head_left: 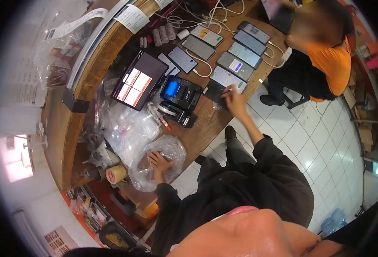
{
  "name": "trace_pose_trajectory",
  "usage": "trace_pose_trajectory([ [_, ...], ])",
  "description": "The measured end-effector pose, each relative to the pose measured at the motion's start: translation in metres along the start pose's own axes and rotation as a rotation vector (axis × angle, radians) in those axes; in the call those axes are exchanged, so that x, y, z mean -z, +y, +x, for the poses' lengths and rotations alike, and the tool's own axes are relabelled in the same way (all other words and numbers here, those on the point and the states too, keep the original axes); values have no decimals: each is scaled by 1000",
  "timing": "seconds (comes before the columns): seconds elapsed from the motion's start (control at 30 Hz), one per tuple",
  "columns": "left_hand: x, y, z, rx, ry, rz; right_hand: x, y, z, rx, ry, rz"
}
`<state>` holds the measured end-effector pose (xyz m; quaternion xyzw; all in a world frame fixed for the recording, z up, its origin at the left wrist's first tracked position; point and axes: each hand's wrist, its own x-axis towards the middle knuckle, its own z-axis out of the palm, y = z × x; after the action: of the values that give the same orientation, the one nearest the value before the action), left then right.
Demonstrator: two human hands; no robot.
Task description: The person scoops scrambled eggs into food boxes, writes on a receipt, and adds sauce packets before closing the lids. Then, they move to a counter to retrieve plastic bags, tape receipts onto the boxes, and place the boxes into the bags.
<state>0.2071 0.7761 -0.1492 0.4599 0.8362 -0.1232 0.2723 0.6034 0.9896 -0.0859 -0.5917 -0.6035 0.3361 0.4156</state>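
Observation:
My left hand [159, 162] lies flat with fingers spread on a clear plastic bag [174, 152] at the near edge of the wooden counter [199, 130]. My right hand [233, 100] reaches forward, its fingertips touching a dark phone [214, 91] that lies beside a white-screened phone [228, 79]. Neither hand grips anything that I can see. Both sleeves are black.
Several more phones [197, 47] on charging cables cover the far counter. A black receipt printer [181, 92], a tablet [139, 80], a red marker [163, 122], heaped clear bags [127, 128] and a tape roll [116, 173] lie around. A person in orange [332, 62] sits at the counter's far end.

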Motion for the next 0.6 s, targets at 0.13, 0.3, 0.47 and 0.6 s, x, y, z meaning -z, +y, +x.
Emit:
trace_pose_trajectory([
  [0.13, -3, -3, 9, 59, -81, 73, 35, 27, 53, 51, 123, -246],
  [0.3, -9, -13, 13, 86, -154, 117, 42, 63, 95, 137, 87, -624],
  [0.47, -4, -10, 5, 76, -149, 94, 48, 59, 106, 169, 6, -772],
  [0.6, -4, -12, 7, 68, -160, 127, 52, 59, 110, 347, -16, -762],
])
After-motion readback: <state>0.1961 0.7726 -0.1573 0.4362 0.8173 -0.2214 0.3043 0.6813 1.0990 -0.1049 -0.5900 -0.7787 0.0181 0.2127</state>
